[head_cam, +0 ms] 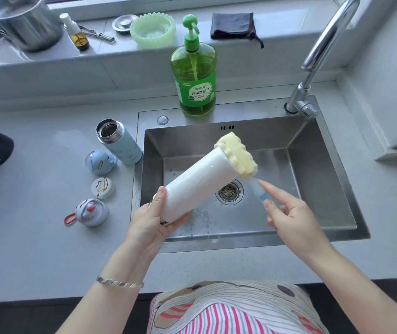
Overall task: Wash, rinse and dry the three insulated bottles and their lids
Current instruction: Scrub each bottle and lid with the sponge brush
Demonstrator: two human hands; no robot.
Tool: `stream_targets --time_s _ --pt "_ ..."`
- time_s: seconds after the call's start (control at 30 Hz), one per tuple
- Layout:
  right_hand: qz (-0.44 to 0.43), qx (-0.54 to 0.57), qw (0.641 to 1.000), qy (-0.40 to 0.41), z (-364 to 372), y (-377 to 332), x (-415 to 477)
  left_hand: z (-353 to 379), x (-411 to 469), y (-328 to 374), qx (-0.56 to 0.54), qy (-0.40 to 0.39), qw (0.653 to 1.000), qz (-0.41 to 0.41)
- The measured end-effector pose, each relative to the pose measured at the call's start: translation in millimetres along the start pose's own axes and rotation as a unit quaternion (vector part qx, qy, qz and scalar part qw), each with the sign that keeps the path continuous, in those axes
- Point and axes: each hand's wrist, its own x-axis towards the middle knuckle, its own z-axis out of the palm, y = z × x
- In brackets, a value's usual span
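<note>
My left hand (151, 220) grips the base of a white insulated bottle (197, 186), held tilted over the sink (325, 189) with its mouth pointing up and right. A yellow sponge brush head (237, 154) sits at the bottle's mouth. My right hand (286, 213) pinches the brush's clear blue handle (257, 191). A light blue bottle (120, 142) stands open on the counter left of the sink. Three lids lie near it: a blue domed lid (100, 162), a stained white lid (103, 188) and a grey lid with a red loop (90, 212).
A green dish soap pump bottle (193, 75) stands behind the sink, the faucet (317, 54) at the right. On the ledge are a steel pot (21, 20), a small spray bottle (75, 32), a green dish (152, 27) and a dark cloth (233, 25). The drain strainer (228, 192) holds debris.
</note>
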Motion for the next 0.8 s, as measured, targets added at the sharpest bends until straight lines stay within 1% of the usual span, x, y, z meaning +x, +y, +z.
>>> stream_targets --time_s 0.1,0.23,0.37,0.43,0.57,0.7,0.8 --pt "-0.015 -0.007 1.0 -0.008 -1 0 -2 0 -1 1 -0.014 0.004 1.0 0.005" --pt "-0.018 -0.038 0.999 -0.004 -5 1 0 0 -1 -1 0.003 -0.002 1.0 0.01" --pt "-0.026 -0.024 0.999 -0.01 -3 -1 -3 0 1 -1 -0.002 0.002 1.0 0.02" --pt "-0.021 -0.035 0.999 0.003 -4 2 1 0 2 -2 0.009 0.001 1.0 0.024" --pt "-0.035 -0.041 0.999 -0.004 1 1 -1 -2 5 -3 -0.001 0.007 1.0 0.024" --pt "-0.01 -0.069 0.998 -0.002 1 13 3 -7 5 -1 0.009 0.008 0.999 0.036" --pt "-0.018 -0.043 0.999 -0.023 5 15 -7 -9 6 0 0.005 0.016 0.999 0.041"
